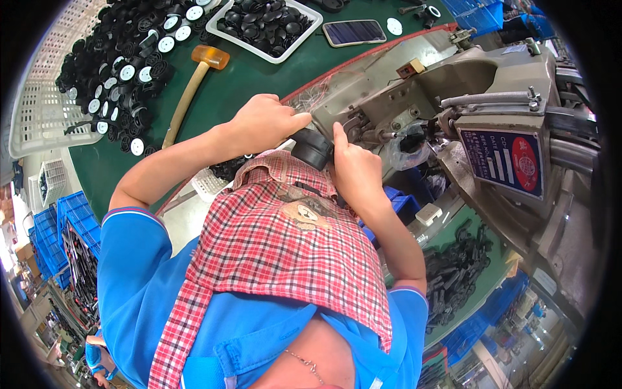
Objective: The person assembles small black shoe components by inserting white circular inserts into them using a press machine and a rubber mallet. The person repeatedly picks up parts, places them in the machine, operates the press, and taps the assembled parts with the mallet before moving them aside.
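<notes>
Black and round, the part (313,148) sits between our two hands, right at the front of the grey machine (453,84), over the edge of the green bench (240,91). Our left hand (264,122) curls over it from the left, fingers closed on its upper rim. Our right hand (355,170) presses against its right side, the forefinger stretched up toward the machine's metal head, the other fingers folded in on the part. We hold it just above a red checked apron (291,246) worn over a blue shirt (136,272).

On the bench to our left lies a mallet (191,84) with an amber head and a wooden handle, pointing toward our left forearm. Beyond it spreads a heap of black parts (123,71), many with white round faces. A white tray (264,26) of more black pieces stands at the far edge, and a phone (354,32) lies just beside it. A white crate (45,97) hangs off the bench's left rim.

On the machine's right side we see a blue and red plate (508,161). Below our right forearm lies another pile of black parts (453,272) on a green surface. Blue crates (65,233) stand on the floor at lower left.
</notes>
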Demonstrator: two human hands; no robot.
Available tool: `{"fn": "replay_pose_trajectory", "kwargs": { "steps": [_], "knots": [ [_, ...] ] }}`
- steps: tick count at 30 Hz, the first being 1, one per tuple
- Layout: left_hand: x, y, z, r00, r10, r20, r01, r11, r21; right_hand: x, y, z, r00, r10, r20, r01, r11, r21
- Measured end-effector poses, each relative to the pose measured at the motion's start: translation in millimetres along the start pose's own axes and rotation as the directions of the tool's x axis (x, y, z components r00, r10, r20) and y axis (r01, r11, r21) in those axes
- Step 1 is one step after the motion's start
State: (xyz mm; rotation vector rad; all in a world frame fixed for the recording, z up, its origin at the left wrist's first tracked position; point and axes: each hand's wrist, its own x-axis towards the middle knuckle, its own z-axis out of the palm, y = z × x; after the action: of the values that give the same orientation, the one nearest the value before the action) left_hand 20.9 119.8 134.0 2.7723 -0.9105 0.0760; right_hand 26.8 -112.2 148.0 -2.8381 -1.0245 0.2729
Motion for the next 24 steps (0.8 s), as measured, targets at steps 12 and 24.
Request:
{"fn": "replay_pose_trajectory", "kwargs": {
  "steps": [12,24],
  "knots": [
    [-5,17,15,0.949,-0.291,0.124,0.297,0.685,-0.665,6,12,22,0.993,0.057,-0.104,0.055,0.553,0.831],
    [-9,36,48,0.829,-0.521,0.203,0.144,-0.152,-0.978,32,-39,57,0.945,0.263,0.194,-0.02,-0.545,0.838]
  ]
}}
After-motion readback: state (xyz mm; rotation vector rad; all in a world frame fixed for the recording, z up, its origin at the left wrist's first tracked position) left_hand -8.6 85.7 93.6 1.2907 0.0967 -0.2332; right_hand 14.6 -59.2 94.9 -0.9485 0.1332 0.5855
